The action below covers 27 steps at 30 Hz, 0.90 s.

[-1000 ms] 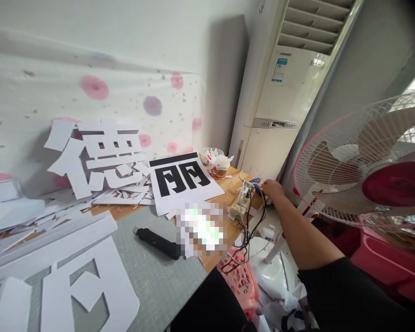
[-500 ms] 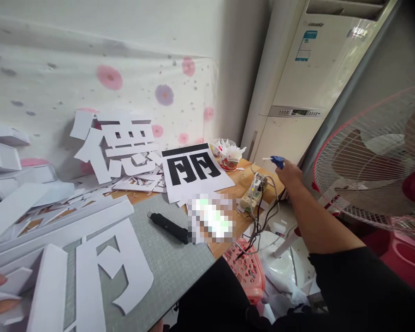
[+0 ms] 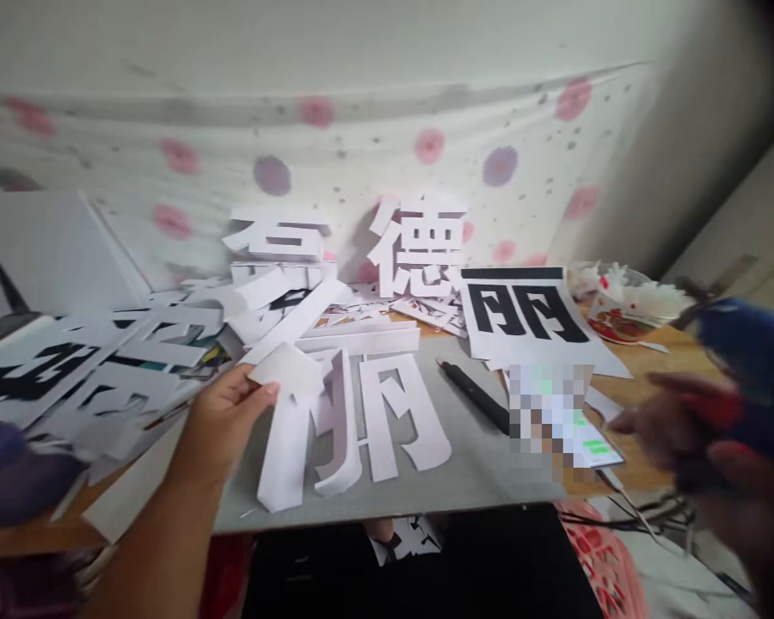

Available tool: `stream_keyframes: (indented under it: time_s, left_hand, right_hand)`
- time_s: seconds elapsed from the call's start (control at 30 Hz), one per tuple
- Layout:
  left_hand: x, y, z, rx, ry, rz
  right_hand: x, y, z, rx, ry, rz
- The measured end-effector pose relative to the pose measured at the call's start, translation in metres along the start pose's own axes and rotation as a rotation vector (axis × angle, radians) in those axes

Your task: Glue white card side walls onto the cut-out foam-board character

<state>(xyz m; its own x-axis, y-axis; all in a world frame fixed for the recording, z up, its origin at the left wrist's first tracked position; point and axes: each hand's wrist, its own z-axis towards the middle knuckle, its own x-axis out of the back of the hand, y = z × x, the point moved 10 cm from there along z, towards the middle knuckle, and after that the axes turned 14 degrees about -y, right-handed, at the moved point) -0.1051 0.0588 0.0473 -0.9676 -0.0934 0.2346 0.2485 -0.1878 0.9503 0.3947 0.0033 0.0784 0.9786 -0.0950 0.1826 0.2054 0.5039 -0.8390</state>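
My left hand (image 3: 223, 421) pinches a small white angular board piece (image 3: 288, 368) over the left part of a white cut-out character (image 3: 403, 421). That character lies on a grey-green cutting mat (image 3: 483, 473), and upright strips stand along its left part. At the right edge, blurred by motion, my right hand (image 3: 690, 438) is closed around a blue glue gun (image 3: 741, 344) with a lit red light. A black cutter knife (image 3: 474, 395) rests on the mat to the right of the character. Behind it lies a sheet printed with a black character (image 3: 522, 309).
White cut-out characters (image 3: 419, 245) lean at the back wall among paper scraps. Printed sheets (image 3: 32, 378) cover the left side. A phone (image 3: 597, 447) with a cable lies at the right, before a paper bowl (image 3: 619, 322). A pink basket (image 3: 599, 559) stands below the table edge.
The view has swung left toward the table. My right hand has brought the glue gun from beside the fan toward the mat. My left hand now shows fully, holding the white piece.
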Motion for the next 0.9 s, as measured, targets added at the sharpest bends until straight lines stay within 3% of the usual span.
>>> stream_keyframes:
  time_s: [0.07,0.2,0.27,0.33,0.4,0.5,0.63,0.9]
  left_hand:
    - [-0.014,-0.008,-0.016,0.045,-0.017,-0.219]
    - [-0.045,-0.013,-0.045,0.103,-0.113,-0.444]
    - [-0.056,-0.015,-0.057,0.136,-0.154,-0.538]
    - [-0.062,-0.015,-0.065,0.147,-0.153,-0.612]
    - [-0.064,-0.017,-0.07,0.149,-0.136,-0.676]
    - [-0.07,-0.019,-0.073,0.174,-0.139,-0.743]
    - [-0.079,-0.021,-0.076,0.194,-0.192,-0.8]
    - [-0.085,-0.023,-0.074,0.21,-0.217,-0.838]
  right_hand:
    - [-0.065,-0.003,-0.005,-0.046,-0.178,0.197]
    - [-0.171,0.002,-0.023,-0.291,-0.501,0.378]
    - [-0.212,-0.006,-0.03,-0.309,-0.696,0.447]
    - [-0.238,-0.015,-0.033,-0.305,-0.823,0.498]
    - [-0.252,-0.021,-0.033,-0.302,-0.884,0.499]
    - [-0.259,-0.025,-0.03,-0.286,-0.873,0.482]
    - [-0.256,-0.022,-0.027,-0.294,-0.776,0.532]
    - [-0.254,-0.019,-0.026,-0.302,-0.775,0.421]
